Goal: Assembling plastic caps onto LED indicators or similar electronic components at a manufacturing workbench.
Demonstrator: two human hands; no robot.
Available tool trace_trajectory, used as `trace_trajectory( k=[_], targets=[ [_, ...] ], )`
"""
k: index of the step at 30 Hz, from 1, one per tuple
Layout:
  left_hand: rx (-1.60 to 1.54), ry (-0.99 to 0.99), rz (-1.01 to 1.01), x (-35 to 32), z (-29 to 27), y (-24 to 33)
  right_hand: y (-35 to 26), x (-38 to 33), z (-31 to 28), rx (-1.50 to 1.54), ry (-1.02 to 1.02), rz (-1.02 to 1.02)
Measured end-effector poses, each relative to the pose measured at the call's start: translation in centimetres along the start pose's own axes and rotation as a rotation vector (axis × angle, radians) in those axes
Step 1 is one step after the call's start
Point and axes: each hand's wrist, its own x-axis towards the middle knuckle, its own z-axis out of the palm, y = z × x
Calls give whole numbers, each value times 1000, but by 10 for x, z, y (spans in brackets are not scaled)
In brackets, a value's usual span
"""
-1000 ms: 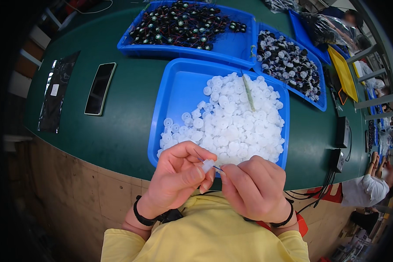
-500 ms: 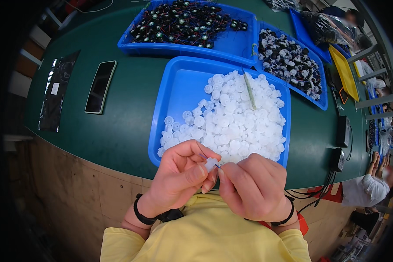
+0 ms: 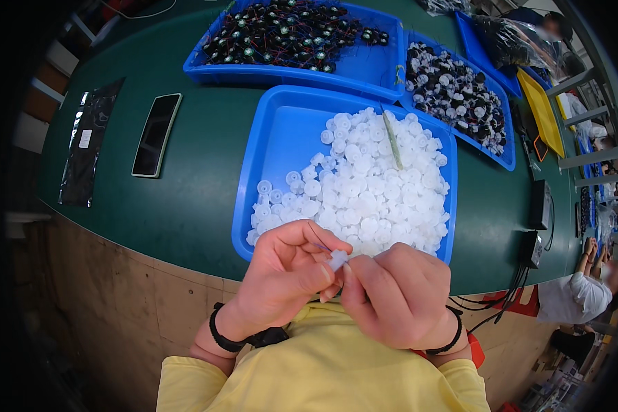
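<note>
In front of my chest, just over the near rim of a blue tray (image 3: 246, 165), both hands meet at a small translucent white plastic cap (image 3: 337, 259). My left hand (image 3: 285, 278) is closed, pinching the cap between thumb and fingers. A thin dark wire (image 3: 321, 246) sticks out from the cap on the left hand's side. My right hand (image 3: 398, 295) is closed too, its thumb and index fingertip pressed together on the wire end at the cap's right side; the fingertips mostly hide that end. Many similar white caps (image 3: 384, 185) fill the tray's right side and front.
A green stick (image 3: 392, 141) lies on the caps. Behind stand a blue tray (image 3: 374, 65) of black wired parts and another (image 3: 508, 147) of black-and-white pieces. A phone (image 3: 156, 136) and black plastic bag (image 3: 89, 141) lie left on the green table (image 3: 199, 220). At right, another person (image 3: 584, 295) sits.
The cap has shifted slightly right and has been drawn up against the right fingertips, so less wire shows between them. Both hands keep their grip.
</note>
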Motion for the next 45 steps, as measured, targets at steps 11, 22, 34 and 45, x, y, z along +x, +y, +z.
trace_trajectory(
  k=[11,22,34,45],
  targets=[
    [-149,24,58,0,1,-2,0,-3,-4,138,-4,124],
    [603,68,548,4,3,-5,10,4,-16,444,-63,307],
    [1452,90,946,7,15,-15,14,-18,11,152,233,95],
    [197,98,43,7,29,1,19,-23,1,610,219,232]
  ],
)
